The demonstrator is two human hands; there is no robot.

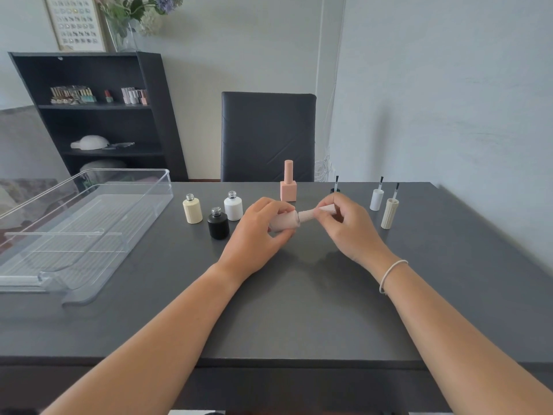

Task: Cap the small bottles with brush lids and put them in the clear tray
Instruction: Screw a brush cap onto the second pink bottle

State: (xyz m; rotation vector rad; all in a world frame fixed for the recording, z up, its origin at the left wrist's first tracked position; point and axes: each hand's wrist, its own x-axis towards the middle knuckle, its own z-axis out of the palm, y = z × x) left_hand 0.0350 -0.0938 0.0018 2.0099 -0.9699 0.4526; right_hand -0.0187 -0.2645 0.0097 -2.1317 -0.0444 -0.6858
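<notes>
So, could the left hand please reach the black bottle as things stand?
Probably yes, once freed: the left hand holds the pink bottle, and the black bottle stands uncapped just beside it, nothing between.

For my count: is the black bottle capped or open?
Open: the black bottle shows a bare threaded neck, with no lid on it.

My forearms are bare, no sleeves reaching them, and the only thing I wear is a thin pale elastic band point(392, 275) looped around my right wrist, just behind my right hand point(348, 227), while my left hand point(257, 235) carries nothing.
</notes>
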